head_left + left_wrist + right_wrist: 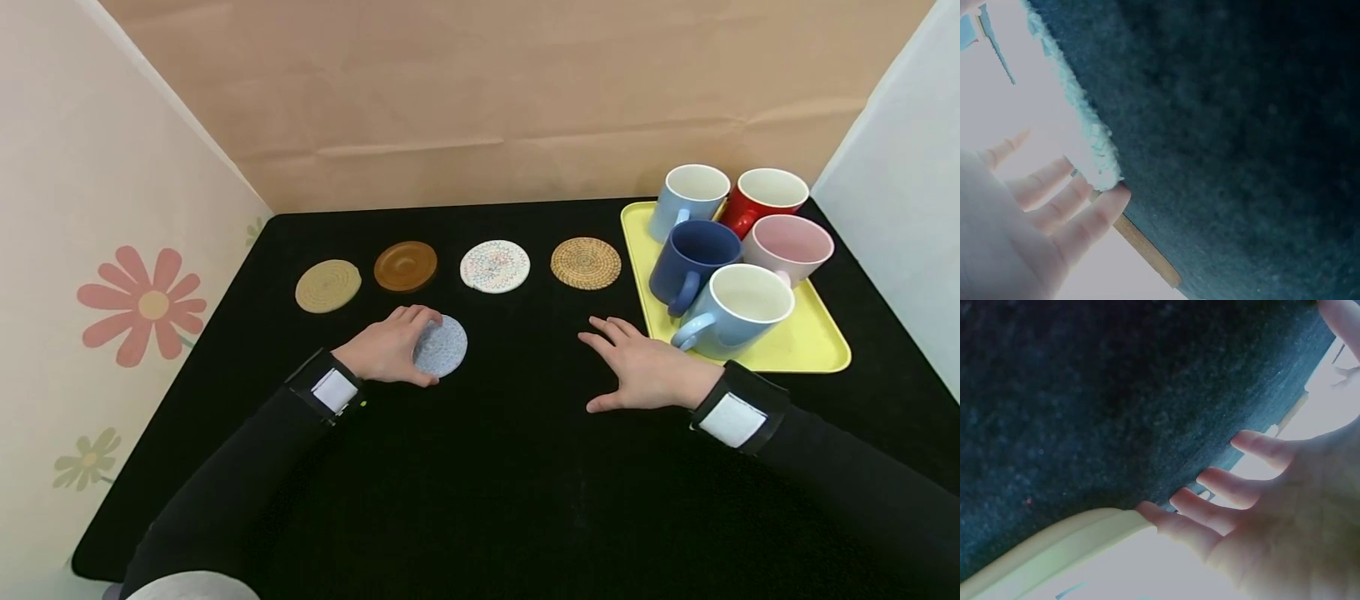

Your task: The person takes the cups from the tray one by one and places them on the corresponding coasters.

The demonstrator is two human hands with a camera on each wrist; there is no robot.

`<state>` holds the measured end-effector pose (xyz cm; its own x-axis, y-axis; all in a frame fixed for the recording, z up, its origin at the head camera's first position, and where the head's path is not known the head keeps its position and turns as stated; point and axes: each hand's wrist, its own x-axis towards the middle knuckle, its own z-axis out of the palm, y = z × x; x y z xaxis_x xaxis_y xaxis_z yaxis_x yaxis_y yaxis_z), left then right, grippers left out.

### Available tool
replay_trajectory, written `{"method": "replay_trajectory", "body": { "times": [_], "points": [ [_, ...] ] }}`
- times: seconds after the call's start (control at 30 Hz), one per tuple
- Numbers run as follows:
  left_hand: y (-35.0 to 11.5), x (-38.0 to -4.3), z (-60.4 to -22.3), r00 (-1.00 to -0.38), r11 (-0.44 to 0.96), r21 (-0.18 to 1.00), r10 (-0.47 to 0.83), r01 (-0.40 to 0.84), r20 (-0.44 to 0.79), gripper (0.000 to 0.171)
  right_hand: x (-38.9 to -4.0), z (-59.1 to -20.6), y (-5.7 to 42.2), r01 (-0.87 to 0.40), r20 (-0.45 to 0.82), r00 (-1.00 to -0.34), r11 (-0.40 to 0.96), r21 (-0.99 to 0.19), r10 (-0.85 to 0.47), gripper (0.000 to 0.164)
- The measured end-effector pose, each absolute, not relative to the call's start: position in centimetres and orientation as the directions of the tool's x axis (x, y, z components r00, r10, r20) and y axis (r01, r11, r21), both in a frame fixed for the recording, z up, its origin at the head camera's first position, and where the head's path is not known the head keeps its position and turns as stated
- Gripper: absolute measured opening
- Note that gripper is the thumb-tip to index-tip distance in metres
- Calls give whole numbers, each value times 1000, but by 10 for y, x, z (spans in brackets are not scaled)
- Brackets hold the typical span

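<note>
My left hand [393, 343] holds a round, speckled grey-blue coaster [441, 346] by its edge, thumb at the near side and fingers at the far side. Seen from the left wrist, the fuzzy coaster rim [1085, 119] meets the index fingertip, and glare washes out the rest. My right hand [648, 367] is spread over the black cloth, fingers apart, holding nothing. It is nearest to the yellow tray [817, 346]. In the right wrist view the little finger of the right hand [1291, 512] appears beside the tray's rim [1066, 550]; contact is hard to judge.
Behind the hands runs a row of coasters: beige woven [327, 286], brown wooden [406, 267], white patterned [495, 267] and tan wicker [586, 263]. The tray bears several mugs, among them a navy mug [686, 267] and a light blue mug [731, 321]. Walls enclose the table.
</note>
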<state>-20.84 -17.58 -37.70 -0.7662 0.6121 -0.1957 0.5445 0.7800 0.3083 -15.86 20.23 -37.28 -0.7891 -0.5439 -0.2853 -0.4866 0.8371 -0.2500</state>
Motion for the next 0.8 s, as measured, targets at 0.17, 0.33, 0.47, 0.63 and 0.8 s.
{"method": "replay_trajectory", "body": {
  "times": [0.17,0.33,0.47,0.63,0.8],
  "points": [
    [-184,-206,-379,-788,796,349,580,494,-206,98,-161,-377,200,-491,-287,-786,835,-247,-547,102],
    [-209,-198,-382,-826,843,299,518,447,-224,120,-161,-377,198,-499,-277,-783,828,-254,-557,102],
    [-231,-193,-382,-848,884,268,452,383,-276,123,-161,-375,197,-499,-283,-782,830,-250,-555,101],
    [-242,-193,-380,-840,898,296,418,326,-346,118,-165,-367,194,-490,-328,-775,842,-227,-540,97],
    [-235,-198,-375,-825,901,279,420,332,-377,116,-180,-350,181,-470,-392,-763,857,-211,-515,83]
  ]
}}
